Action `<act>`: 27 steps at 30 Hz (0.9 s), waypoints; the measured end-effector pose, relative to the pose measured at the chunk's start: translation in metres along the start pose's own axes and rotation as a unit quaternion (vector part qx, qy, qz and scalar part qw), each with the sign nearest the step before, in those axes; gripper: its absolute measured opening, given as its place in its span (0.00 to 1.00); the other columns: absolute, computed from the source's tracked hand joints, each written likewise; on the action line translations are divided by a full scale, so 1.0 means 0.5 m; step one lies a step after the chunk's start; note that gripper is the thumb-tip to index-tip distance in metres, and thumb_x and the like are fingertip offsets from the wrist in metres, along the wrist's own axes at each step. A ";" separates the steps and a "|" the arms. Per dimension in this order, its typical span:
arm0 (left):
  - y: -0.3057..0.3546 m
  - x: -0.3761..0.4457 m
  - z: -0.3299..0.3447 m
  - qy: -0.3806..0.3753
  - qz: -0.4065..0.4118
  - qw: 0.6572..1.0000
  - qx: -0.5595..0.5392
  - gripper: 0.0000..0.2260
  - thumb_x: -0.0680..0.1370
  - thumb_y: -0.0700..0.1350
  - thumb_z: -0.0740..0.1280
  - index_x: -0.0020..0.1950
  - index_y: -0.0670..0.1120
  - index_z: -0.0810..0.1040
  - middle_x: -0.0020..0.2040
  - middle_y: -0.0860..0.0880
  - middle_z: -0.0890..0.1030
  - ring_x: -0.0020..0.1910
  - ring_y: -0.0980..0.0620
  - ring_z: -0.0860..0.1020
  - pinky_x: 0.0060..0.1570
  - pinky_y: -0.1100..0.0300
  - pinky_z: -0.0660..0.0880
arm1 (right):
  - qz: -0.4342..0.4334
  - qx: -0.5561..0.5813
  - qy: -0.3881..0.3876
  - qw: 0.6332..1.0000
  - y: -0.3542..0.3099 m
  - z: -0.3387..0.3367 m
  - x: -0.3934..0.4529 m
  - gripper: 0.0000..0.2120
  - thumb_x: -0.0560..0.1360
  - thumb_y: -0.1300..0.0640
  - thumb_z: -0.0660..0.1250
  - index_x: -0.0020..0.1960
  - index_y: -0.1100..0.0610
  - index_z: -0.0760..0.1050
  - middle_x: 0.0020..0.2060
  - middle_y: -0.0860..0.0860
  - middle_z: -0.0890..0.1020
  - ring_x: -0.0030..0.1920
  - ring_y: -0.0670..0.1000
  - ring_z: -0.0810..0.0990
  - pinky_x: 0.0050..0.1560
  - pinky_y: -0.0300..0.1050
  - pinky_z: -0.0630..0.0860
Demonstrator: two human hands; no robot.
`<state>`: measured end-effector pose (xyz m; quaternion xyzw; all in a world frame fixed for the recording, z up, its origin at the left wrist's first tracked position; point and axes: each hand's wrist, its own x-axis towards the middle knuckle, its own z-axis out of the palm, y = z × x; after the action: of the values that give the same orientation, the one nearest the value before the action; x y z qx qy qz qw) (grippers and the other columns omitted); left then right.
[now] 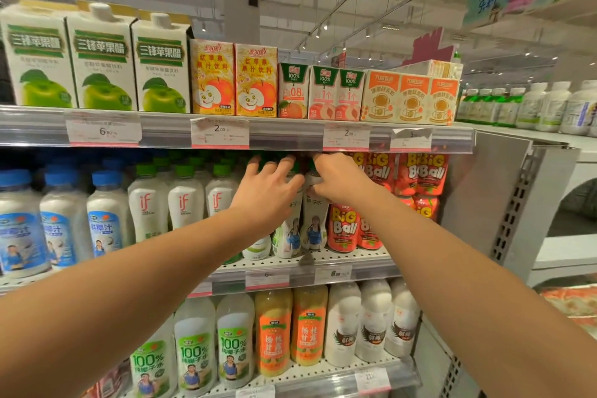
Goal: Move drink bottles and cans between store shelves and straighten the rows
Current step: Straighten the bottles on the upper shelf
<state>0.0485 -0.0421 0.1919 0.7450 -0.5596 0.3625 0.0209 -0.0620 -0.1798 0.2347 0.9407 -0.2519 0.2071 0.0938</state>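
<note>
2 hands are reaching under the top shelf. Left hand point(269, 186), fingers spread loose, is touching the green-cap bottle point(286, 233). Right hand point(336, 178) is pinching its neighbour white bottle point(315, 223) by the neck, probably lining both up beside the red cans point(342, 226).

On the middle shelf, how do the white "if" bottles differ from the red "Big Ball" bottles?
The if bottles are white with green caps; the Big Ball bottles are red with yellow lettering. The if bottles stand left of both hands, the Big Ball bottles right. The Big Ball bottles are stacked two high; the if bottles are not. Both stand upright.
</note>
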 end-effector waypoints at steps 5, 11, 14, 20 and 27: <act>-0.001 -0.001 0.001 0.005 0.003 1.000 -0.001 0.25 0.78 0.49 0.69 0.74 0.51 0.65 0.80 0.41 0.60 0.73 0.39 0.68 0.74 0.36 0.58 | -0.010 -0.004 -0.011 1.000 0.008 -0.006 0.000 0.13 0.76 0.52 0.72 0.50 0.58 0.71 0.42 0.53 0.75 0.43 0.57 0.76 0.39 0.48 0.71; -0.010 -0.003 0.013 0.020 0.007 1.000 0.006 0.27 0.75 0.47 0.74 0.70 0.51 0.66 0.79 0.42 0.62 0.69 0.40 0.73 0.74 0.35 0.59 | -0.027 0.020 -0.014 0.999 0.013 -0.009 -0.004 0.21 0.72 0.48 0.73 0.58 0.58 0.75 0.45 0.55 0.81 0.43 0.57 0.82 0.43 0.53 0.82; -0.011 -0.004 0.023 0.025 0.007 1.000 0.004 0.29 0.73 0.44 0.75 0.69 0.51 0.66 0.78 0.41 0.62 0.69 0.40 0.74 0.73 0.34 0.59 | -0.038 0.027 -0.015 0.999 0.018 -0.009 -0.005 0.24 0.71 0.46 0.73 0.61 0.57 0.75 0.47 0.55 0.83 0.45 0.57 0.82 0.45 0.55 0.82; -0.009 -0.002 0.036 0.040 0.007 0.999 0.006 0.30 0.72 0.44 0.76 0.70 0.51 0.66 0.78 0.40 0.62 0.70 0.39 0.72 0.73 0.33 0.57 | -0.027 0.044 0.003 0.999 0.024 -0.005 -0.014 0.30 0.72 0.49 0.74 0.71 0.56 0.72 0.54 0.57 0.83 0.52 0.59 0.82 0.51 0.54 0.81; -0.009 -0.021 0.040 0.066 0.017 0.998 0.013 0.33 0.71 0.46 0.76 0.72 0.50 0.67 0.78 0.40 0.62 0.71 0.37 0.69 0.70 0.32 0.61 | 0.006 0.007 0.082 0.997 0.009 0.032 -0.061 0.34 0.78 0.48 0.68 0.80 0.53 0.60 0.60 0.57 0.76 0.54 0.63 0.81 0.49 0.53 0.78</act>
<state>0.0612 -0.0407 0.1731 0.7099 -0.5650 0.4183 0.0422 -0.0830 -0.1749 0.2071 0.9197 -0.2478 0.2855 0.1057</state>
